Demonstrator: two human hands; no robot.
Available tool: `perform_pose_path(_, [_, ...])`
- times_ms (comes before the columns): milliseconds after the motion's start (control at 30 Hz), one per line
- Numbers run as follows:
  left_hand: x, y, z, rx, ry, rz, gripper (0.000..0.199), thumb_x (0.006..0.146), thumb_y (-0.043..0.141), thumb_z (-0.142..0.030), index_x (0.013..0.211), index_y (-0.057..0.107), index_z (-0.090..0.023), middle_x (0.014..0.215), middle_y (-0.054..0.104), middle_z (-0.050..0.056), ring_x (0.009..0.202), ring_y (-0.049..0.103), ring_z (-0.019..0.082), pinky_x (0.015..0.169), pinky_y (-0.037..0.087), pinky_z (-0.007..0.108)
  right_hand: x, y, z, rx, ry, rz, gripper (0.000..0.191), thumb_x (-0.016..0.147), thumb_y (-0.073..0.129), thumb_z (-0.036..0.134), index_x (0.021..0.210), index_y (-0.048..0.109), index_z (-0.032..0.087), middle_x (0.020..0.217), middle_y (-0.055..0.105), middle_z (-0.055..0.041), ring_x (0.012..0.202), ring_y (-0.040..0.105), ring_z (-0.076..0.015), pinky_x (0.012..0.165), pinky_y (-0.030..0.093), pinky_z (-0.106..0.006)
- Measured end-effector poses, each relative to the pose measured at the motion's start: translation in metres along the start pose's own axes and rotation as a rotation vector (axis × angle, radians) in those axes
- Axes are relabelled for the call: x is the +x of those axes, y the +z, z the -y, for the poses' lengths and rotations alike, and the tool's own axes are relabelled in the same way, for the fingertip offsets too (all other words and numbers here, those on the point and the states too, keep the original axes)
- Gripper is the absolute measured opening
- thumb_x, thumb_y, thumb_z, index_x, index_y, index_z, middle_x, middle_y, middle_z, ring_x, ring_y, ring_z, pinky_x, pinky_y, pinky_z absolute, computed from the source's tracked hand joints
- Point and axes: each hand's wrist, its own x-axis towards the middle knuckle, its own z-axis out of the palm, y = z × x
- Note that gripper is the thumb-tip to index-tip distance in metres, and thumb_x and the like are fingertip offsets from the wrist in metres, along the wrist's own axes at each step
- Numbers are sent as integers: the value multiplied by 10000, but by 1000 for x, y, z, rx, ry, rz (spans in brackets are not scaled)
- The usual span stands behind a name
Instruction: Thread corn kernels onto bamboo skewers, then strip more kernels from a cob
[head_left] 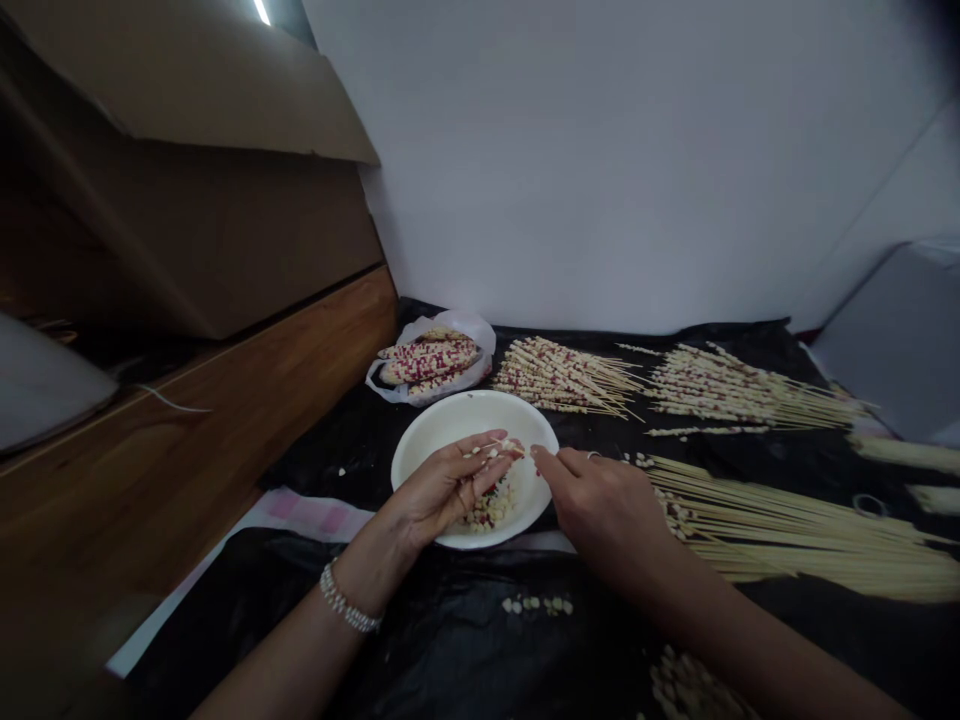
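Note:
Over the white bowl [421,450], my left hand [457,480] is turned palm up, its fingers curled round several corn kernels [510,448]. My right hand [600,495] is closed in a pinch by the bowl's right rim, close to the left fingertips. What it pinches is too small to make out. Loose white and dark red kernels [491,510] lie in the bowl. Beside and partly behind my right hand, a bundle of bare bamboo skewers [810,520] lies on the black plastic sheet [450,620], with kernels near its left end.
A plastic bag of speckled corn cobs [435,358] sits behind the bowl. Two piles of kernel-threaded skewers, one nearer [559,375] and one farther right [720,390], lie along the wall. Kernels [536,605] are scattered in front. A cardboard box [225,220] stands left.

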Motion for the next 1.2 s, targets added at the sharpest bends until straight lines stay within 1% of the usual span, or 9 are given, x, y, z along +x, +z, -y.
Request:
perform_pose_path(167, [-2, 2, 1, 99, 5, -49, 240, 826, 565, -55, 1052, 645, -64, 959, 710, 154, 875, 691, 170, 787, 547, 205, 0, 3, -1, 9, -5, -46, 270, 769, 485, 27, 959, 619, 165, 690, 606, -1, 562, 527, -126, 522, 255, -281])
perform_pose_path(300, [-4, 2, 0, 132, -4, -32, 287, 804, 587, -39, 1082, 645, -79, 904, 714, 124, 750, 683, 124, 680, 542, 157, -1, 4, -1, 19, -10, -44, 262, 768, 492, 29, 949, 626, 161, 680, 599, -2, 551, 529, -136, 519, 252, -288])
perform_pose_path(467, [-5, 3, -1, 53, -37, -37, 238, 820, 555, -50, 1035, 658, -49, 947, 706, 153, 863, 681, 175, 823, 542, 260, 0, 4, -1, 27, -6, -42, 284, 761, 487, 17, 955, 636, 161, 681, 600, -3, 560, 540, -146, 518, 251, -291])
perform_pose_path(567, [-4, 3, -1, 40, -30, -29, 246, 821, 565, -44, 1051, 650, -48, 966, 702, 153, 887, 677, 173, 851, 532, 256, 0, 4, -1, 33, -1, -49, 289, 764, 474, 17, 949, 642, 161, 677, 599, -3, 560, 539, -147, 518, 250, -291])
perform_pose_path(733, [-1, 2, 0, 7, 25, -67, 208, 846, 554, -61, 1032, 648, -58, 957, 694, 125, 837, 674, 127, 787, 544, 191, 0, 5, -1, 29, -5, -48, 290, 765, 472, 23, 953, 644, 162, 687, 606, -5, 557, 539, -149, 515, 241, -295])
perform_pose_path(900, [1, -1, 0, -3, 71, -97, 145, 846, 555, -60, 941, 665, -66, 802, 681, 73, 680, 652, 78, 618, 539, 118, -1, 3, -1, 21, -5, -54, 272, 767, 497, 38, 959, 643, 164, 682, 602, -3, 555, 538, -151, 516, 243, -294])
perform_pose_path(1000, [1, -1, 0, -14, 83, -120, 149, 833, 564, -37, 934, 667, -72, 837, 688, 76, 710, 662, 85, 635, 548, 127, -1, 1, 0, 23, -2, -30, 264, 771, 508, 41, 964, 641, 162, 686, 602, -5, 565, 544, -155, 519, 250, -293])
perform_pose_path(1100, [1, 0, 0, -20, 84, -141, 153, 821, 578, -27, 930, 672, -77, 898, 695, 83, 736, 669, 92, 655, 558, 142, -1, 1, 0, 23, -6, -48, 264, 760, 524, 39, 967, 639, 155, 684, 600, -6, 565, 545, -155, 517, 249, -294])
perform_pose_path(1200, [0, 0, 0, -10, 82, -140, 154, 797, 616, -37, 930, 678, -86, 888, 695, 77, 747, 671, 101, 644, 559, 146, 0, 3, 0, 19, -4, -54, 265, 753, 527, 35, 958, 638, 160, 679, 598, -3, 558, 539, -150, 511, 238, -294])
